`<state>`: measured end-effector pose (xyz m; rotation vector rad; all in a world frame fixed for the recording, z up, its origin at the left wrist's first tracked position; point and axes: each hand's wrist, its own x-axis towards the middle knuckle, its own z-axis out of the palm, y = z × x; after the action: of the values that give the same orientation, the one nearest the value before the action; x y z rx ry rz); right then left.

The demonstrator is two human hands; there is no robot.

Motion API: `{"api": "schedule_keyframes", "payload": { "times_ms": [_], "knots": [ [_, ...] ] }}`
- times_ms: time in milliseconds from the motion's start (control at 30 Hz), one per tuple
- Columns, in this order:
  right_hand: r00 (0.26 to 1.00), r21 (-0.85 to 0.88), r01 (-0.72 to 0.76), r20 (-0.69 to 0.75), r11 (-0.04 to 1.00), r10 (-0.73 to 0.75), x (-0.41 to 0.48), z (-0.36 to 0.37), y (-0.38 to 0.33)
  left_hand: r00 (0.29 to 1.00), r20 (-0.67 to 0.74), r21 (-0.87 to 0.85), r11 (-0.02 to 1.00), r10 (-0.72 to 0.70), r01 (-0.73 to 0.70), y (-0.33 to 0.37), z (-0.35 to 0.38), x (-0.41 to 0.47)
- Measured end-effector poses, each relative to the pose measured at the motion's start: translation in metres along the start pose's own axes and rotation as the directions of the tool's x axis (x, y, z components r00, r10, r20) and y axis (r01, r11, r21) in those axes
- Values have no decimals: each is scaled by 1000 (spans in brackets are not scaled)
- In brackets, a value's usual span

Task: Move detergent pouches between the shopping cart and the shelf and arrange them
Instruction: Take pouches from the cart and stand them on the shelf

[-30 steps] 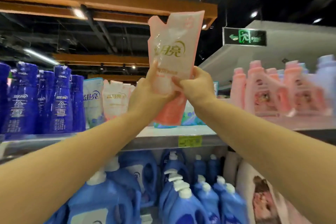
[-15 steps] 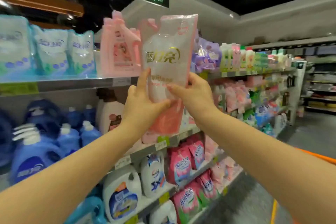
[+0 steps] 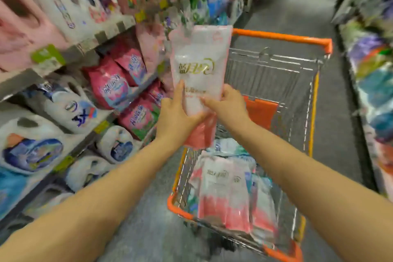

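Note:
A pink and white detergent pouch (image 3: 200, 64) stands upright in the air above the near end of the shopping cart (image 3: 282, 37). My left hand (image 3: 175, 117) grips its lower left side, and my right hand (image 3: 226, 106) grips its lower right side. The cart is a wire basket with an orange rim. Several similar pink pouches (image 3: 223, 193) lie flat in its near end, with a pale green pouch (image 3: 229, 147) just behind them. The shelf (image 3: 70, 53) runs along the left, full of detergent.
White detergent jugs (image 3: 70, 108) and red bags (image 3: 110, 85) fill the lower left shelves, pink jugs (image 3: 19, 21) the upper one. An orange flap (image 3: 260, 110) hangs inside the cart. More stocked shelving (image 3: 374, 83) lines the right side. Grey aisle floor (image 3: 297, 10) stretches ahead.
The view has swung from the top shelf down and right to the cart. Both hands have carried the pouch away from the shelf and now hold it over the cart.

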<state>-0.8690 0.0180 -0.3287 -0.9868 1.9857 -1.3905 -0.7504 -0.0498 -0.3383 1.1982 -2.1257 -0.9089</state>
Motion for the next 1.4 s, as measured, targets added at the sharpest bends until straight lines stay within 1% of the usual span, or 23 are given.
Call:
{"api": "schedule_keyframes", "payload": {
  "times_ms": [67, 133, 167, 233, 333, 433, 500, 567, 633, 733, 867, 967, 1067, 1133, 1200, 1300, 1400],
  "knots": [
    [990, -6, -140, -10, 990, 140, -11, -11, 53, 982, 176, 26, 998, -61, 57, -17, 51, -17],
    [965, 17, -260, -35, 966, 260, -25, -16, 100, 947, 305, 28, 995, -97, 93, -32, 95, -35],
    [949, 0, -313, -47, 950, 313, -32, -19, 122, 931, 348, 27, 994, -108, 105, -41, 114, -40],
    [900, -25, -434, -56, 901, 432, -45, -23, 160, 883, 451, 57, 991, -132, 119, -56, 148, -53],
    [806, 2, -590, -59, 807, 589, -68, -30, 204, 792, 585, 134, 984, -174, 117, -73, 190, -76],
    [719, -11, -694, -71, 720, 692, -89, -33, 236, 714, 662, 187, 973, -229, 138, -86, 221, -101],
    [653, -18, -756, -64, 654, 754, -102, -32, 253, 641, 713, 245, 958, -284, 152, -96, 235, -119],
    [588, -61, -809, -61, 585, 807, -114, -29, 268, 557, 763, 282, 944, -329, 172, -107, 244, -135],
    [550, -127, -832, -60, 541, 833, -127, -26, 280, 497, 799, 322, 939, -339, 122, -116, 249, -144],
    [512, -159, -853, -72, 497, 856, -137, -24, 290, 470, 812, 375, 927, -345, 33, -118, 252, -143],
    [515, -226, -842, -72, 489, 854, -138, -28, 292, 436, 831, 401, 915, -344, -42, -111, 251, -138],
    [548, -324, -807, -101, 493, 831, -130, -35, 286, 466, 829, 376, 925, -310, -54, -98, 242, -131],
    [567, -445, -755, -74, 481, 821, -117, -38, 272, 483, 830, 323, 946, -280, -6, -81, 229, -120],
    [594, -493, -712, -43, 500, 803, -112, -35, 260, 518, 816, 303, 953, -259, 0, -72, 221, -114],
    [657, -526, -651, -30, 547, 753, -109, -32, 248, 568, 786, 290, 957, -244, 10, -63, 209, -109],
    [768, -561, -539, -22, 628, 640, -100, -30, 225, 650, 727, 273, 962, -223, 25, -52, 187, -100],
    [850, -571, -423, 18, 703, 526, -81, -21, 188, 761, 615, 240, 968, -207, 69, -41, 153, -87]
  ]
}}
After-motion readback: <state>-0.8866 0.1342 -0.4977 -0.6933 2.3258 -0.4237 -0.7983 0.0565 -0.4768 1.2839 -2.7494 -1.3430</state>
